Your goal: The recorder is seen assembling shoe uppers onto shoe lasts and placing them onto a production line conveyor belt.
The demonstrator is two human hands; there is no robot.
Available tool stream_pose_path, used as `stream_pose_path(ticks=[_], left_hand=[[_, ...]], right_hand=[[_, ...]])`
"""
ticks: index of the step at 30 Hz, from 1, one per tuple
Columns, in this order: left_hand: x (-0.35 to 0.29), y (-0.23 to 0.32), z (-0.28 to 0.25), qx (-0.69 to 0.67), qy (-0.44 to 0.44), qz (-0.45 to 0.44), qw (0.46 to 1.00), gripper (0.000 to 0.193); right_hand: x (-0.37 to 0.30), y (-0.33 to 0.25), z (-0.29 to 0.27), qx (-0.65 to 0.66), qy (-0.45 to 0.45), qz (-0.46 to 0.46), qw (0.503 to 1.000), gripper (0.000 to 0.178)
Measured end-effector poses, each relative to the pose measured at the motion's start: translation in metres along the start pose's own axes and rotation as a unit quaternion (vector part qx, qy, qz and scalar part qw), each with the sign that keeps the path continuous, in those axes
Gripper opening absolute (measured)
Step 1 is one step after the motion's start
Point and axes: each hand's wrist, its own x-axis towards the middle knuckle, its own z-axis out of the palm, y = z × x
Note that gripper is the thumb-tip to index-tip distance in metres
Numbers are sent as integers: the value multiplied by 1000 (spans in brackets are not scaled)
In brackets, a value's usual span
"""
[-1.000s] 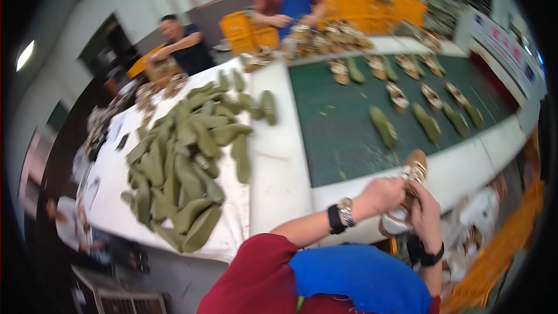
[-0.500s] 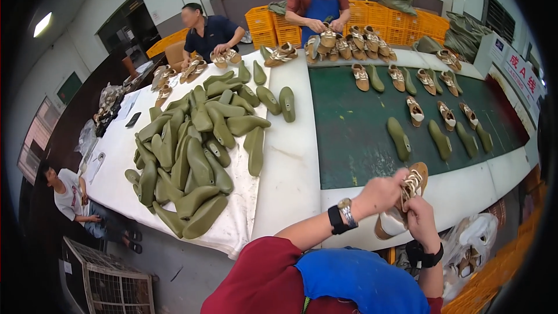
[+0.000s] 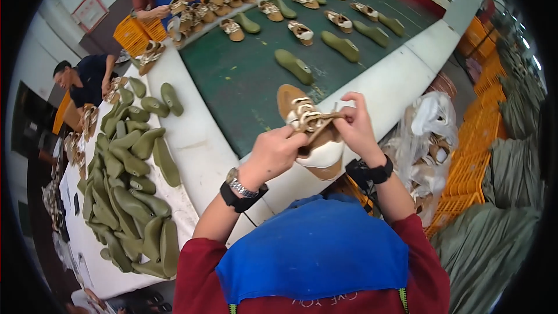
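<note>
In front of me, over the table's near edge, is a brown and white lace-up sneaker, its toe pointing away and its white heel toward me. My left hand is closed on the left side of its opening. On the other side, my right hand pinches a brown strip at the top of the shoe, either lace or collar edge; I cannot tell which. A green shoe last lies just beyond the toe on the green belt.
More sneakers and lasts stand in rows on the belt. A heap of lasts covers the white table at left. To my right are a clear bag of shoes and orange crates. Two people work across the table.
My view has swung to the right. The sneaker now sits with its toe pointing away to the left, and my left hand has shifted from its upper front to the side of its opening.
</note>
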Motion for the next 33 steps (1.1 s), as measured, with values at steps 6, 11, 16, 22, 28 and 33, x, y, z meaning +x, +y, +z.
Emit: stream_pose_path(ticks=[6,11,16,22,28,33], left_hand=[[-6,-23,16,-19,141,-65,988,41],[-16,-42,10,-14,121,-185,975,53],[-27,-75,15,-50,71,-267,960,59],[-80,-125,16,-30,21,-383,923,51],[-193,-170,-15,105,61,-566,816,48],[-248,-225,-51,290,79,-593,747,72]], right_hand=[[5,-25,14,-162,-108,-48,980,35],[-10,-48,38,-308,-112,-250,911,35],[35,4,59,-283,-274,-174,903,27],[153,108,63,-301,-286,-68,907,24],[256,209,120,-339,-228,-91,908,27],[299,265,131,-273,-185,-152,932,46]])
